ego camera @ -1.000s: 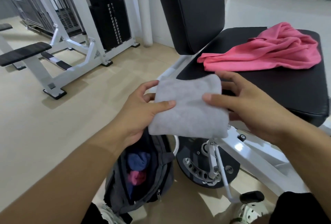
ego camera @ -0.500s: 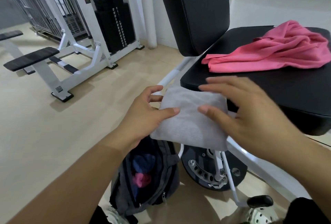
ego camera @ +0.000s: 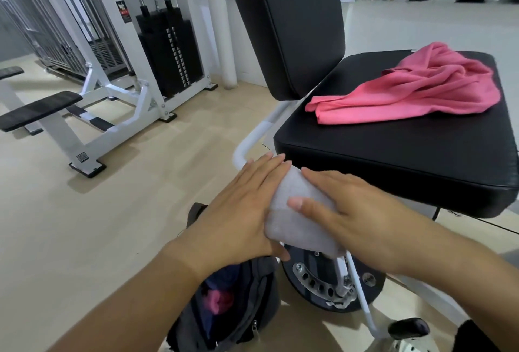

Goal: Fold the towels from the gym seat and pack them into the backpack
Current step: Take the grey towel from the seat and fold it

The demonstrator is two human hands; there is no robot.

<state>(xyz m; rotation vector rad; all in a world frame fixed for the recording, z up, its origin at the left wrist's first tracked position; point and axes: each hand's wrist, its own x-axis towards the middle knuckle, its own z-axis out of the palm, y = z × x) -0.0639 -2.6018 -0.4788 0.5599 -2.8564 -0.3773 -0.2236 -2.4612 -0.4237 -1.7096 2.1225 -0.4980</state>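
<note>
A small folded grey towel hangs in the air between my hands, just in front of the black gym seat. My left hand lies over its left side with straight fingers on top and the thumb tucked under its lower edge. My right hand rests flat on its right side, thumb across the top. A crumpled pink towel lies on the seat. Below my hands on the floor stands the open dark backpack, with blue and pink cloth inside.
The seat's tall black backrest rises behind it. A round pivot disc and white frame tubes sit under the seat, right of the backpack. A weight-stack machine and a low bench stand at the left on beige floor.
My left hand has turned over, from thumb on top to fingers on top. My right hand has slid further onto the towel. The towel looks narrower and sits lower, closer to the backpack.
</note>
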